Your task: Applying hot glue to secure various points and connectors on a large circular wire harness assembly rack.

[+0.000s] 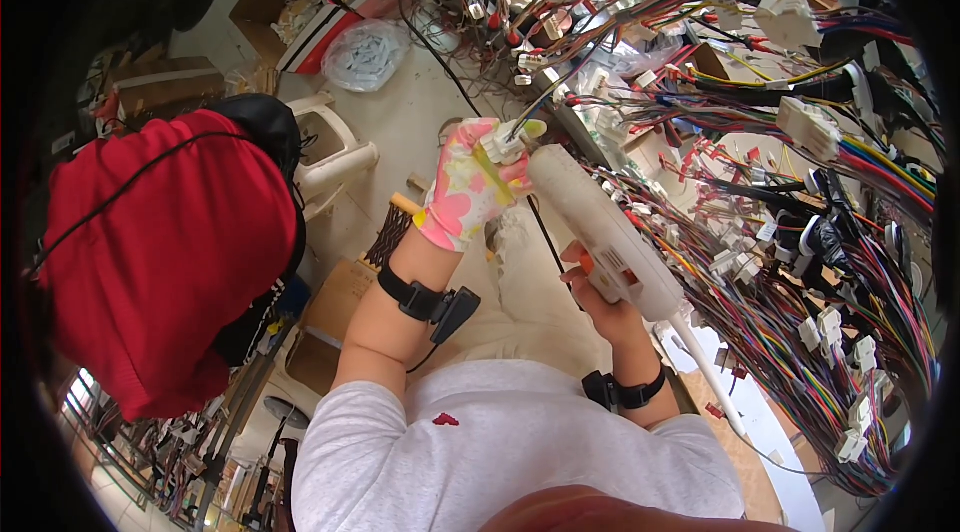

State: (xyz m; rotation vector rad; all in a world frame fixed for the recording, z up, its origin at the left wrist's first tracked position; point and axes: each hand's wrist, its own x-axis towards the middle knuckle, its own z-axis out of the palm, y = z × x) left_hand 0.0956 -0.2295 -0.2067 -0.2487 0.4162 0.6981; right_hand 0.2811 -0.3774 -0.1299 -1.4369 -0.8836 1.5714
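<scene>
My left hand, in a white, pink and yellow flowered glove, is closed on a white plastic connector with dark wires. Bare and partly hidden, my right hand grips a white hot glue gun with an orange trigger. The gun's front end points up and left, close beside the gloved fingers and the connector. Whether its tip touches the connector, I cannot tell. From the gun's rear a long white rod sticks out.
Bundles of coloured wires with white connectors fill the right side and top. A red cloth is draped at the left, beside a beige plastic chair. A clear plastic bag and a cardboard box are nearby.
</scene>
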